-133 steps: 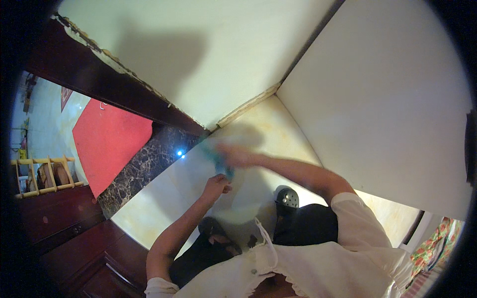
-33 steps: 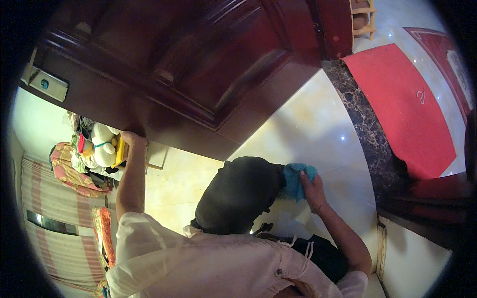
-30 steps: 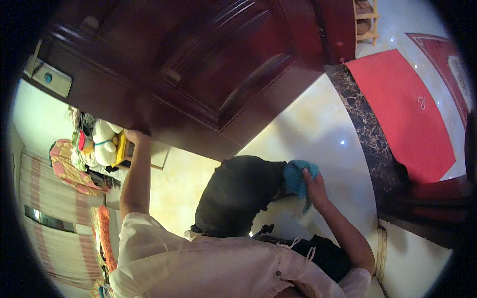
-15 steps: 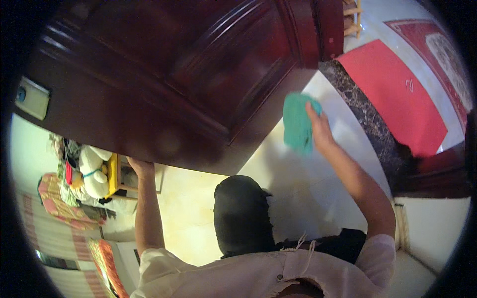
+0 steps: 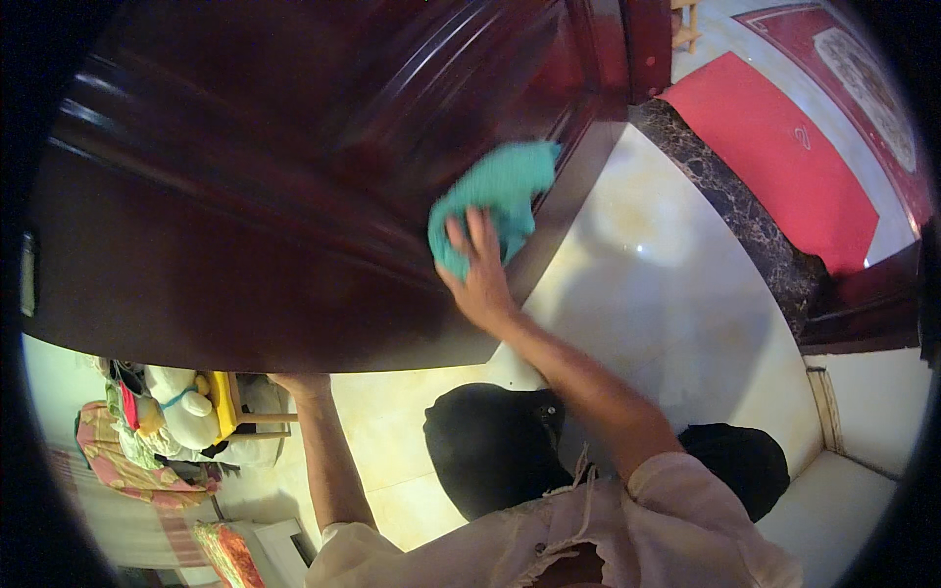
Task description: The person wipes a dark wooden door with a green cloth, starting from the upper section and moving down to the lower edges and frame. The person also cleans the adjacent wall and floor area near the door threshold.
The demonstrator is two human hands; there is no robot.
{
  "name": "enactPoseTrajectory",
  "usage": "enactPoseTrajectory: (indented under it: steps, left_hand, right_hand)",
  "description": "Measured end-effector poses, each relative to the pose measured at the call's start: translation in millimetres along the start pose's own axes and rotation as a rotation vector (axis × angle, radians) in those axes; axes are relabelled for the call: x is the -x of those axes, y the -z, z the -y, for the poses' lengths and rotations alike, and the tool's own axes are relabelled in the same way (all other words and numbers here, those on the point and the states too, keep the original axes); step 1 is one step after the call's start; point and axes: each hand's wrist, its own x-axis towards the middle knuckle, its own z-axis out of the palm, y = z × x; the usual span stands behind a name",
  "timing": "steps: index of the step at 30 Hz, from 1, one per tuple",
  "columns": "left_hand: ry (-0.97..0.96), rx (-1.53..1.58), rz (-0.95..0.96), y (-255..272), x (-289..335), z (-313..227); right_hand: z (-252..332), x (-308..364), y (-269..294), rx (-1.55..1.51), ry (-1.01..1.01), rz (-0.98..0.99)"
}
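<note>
A dark red-brown panelled door (image 5: pixel 235 274) stands open before me, glossy and with raised mouldings. My right hand (image 5: pixel 480 269) presses a green cloth (image 5: pixel 505 181) against its lower panel, near the slanting bottom edge. The fingers lie bent over the cloth, which is crumpled and slightly blurred. Farther left, my left hand (image 5: pixel 302 384) is at the door's near edge. The door covers its fingers, so their grip is hidden.
Pale glossy tiles (image 5: pixel 667 294) cover the floor, and a dark marble threshold (image 5: pixel 725 186) borders a red mat (image 5: pixel 774 157) at the right. White plush toys (image 5: pixel 186 407) sit by a wooden-framed stand at the left. My dark-clothed knees (image 5: pixel 490 446) are below.
My right hand has swung left with the green cloth, from over the floor onto the door panel. The door's near edge sits lower in view, and my left hand stays beside it.
</note>
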Motion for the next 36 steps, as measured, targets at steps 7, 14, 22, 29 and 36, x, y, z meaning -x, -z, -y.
enactPoseTrajectory:
  steps: [7,14,22,29,36]
  left_hand:
    - [-0.059,0.088,-0.026,-15,8,-3]
    - [-0.022,0.041,-0.017,-32,11,-13]
    - [0.065,0.138,-0.05,-6,15,-3]
    - [-0.003,-0.02,0.025,12,15,4]
    - [0.092,0.114,0.034,19,17,8]
  right_hand:
    - [-36,84,-24,-0.262,-0.34,0.095]
    - [54,-36,34,-0.405,0.022,0.253]
    - [41,19,1,-0.028,0.226,0.331]
    - [-104,40,13,0.152,-0.571,0.145]
    - [-231,74,3,-0.617,-1.04,-0.016]
